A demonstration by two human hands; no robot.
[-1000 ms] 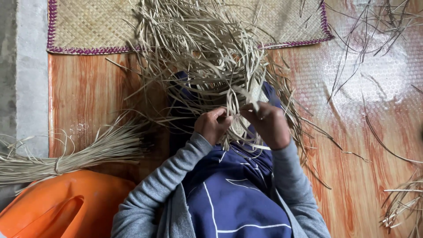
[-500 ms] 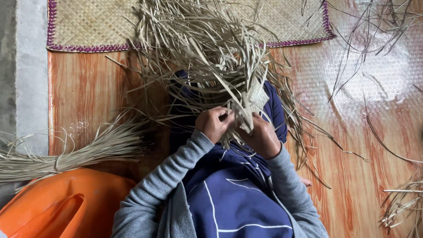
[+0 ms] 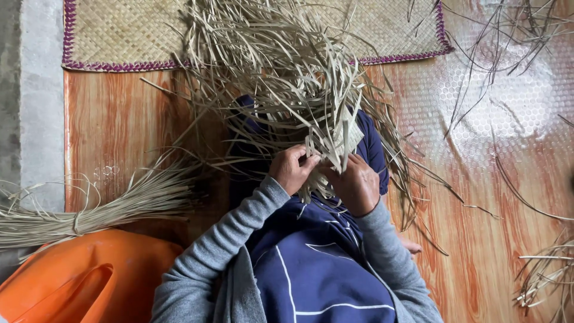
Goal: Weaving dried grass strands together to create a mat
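the left hand (image 3: pixel 293 170) and right hand (image 3: pixel 357 184) pinch, fingers curled shut, a small woven piece (image 3: pixel 344 139) over the lap. its loose strips (image 3: pixel 281 72) fan away from the person toward the mat (image 3: pixel 119 33).

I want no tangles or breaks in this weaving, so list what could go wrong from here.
1. The loose dry strips fan out in a dense, crossed mass above both hands; the left hand or right hand might pull the wrong one and snarl the work.
2. The small woven piece is gripped only at its lower edge, so it may loosen.
3. Stray strips on the floor could get stepped on.
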